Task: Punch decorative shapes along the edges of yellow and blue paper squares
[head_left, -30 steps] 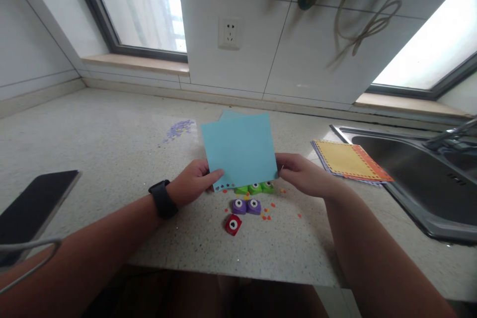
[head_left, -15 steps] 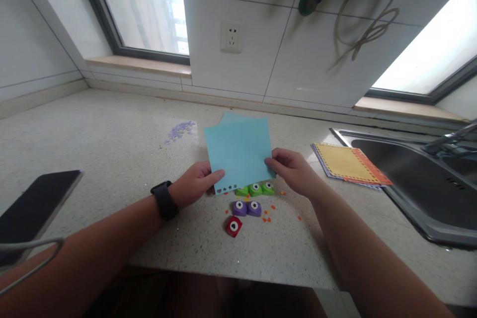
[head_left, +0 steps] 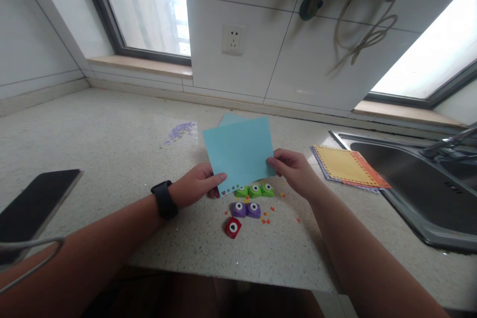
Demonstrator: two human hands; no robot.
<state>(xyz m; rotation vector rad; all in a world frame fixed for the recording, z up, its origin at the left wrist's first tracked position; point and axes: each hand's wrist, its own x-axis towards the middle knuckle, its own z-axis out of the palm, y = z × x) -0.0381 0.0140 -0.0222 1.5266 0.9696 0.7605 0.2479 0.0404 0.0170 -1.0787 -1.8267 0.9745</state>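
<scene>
Between my hands a light blue sheet of paper [head_left: 241, 151] is held up, tilted, with a few small punched shapes, a heart among them, along its lower left edge. My left hand [head_left: 199, 180] pinches its lower left side, thumb on top. At the right edge, my right hand [head_left: 292, 166] grips it between thumb and fingers. Another blue sheet [head_left: 230, 119] shows behind it. Just below are green craft punches [head_left: 255, 190], partly covered by the paper, then two purple punches [head_left: 254, 209] and a red heart punch [head_left: 233, 227].
Orange and yellow paper bits [head_left: 266, 219] lie around the punches. Purple confetti [head_left: 181, 131] is heaped at the back left. A black phone-like slab [head_left: 37, 198] lies far left. Punched yellow and orange sheets [head_left: 348, 165] rest beside the steel sink [head_left: 402, 184].
The blue sheet has turned slightly, its lower left corner shifting a little right and down. Both hands keep their hold on it.
</scene>
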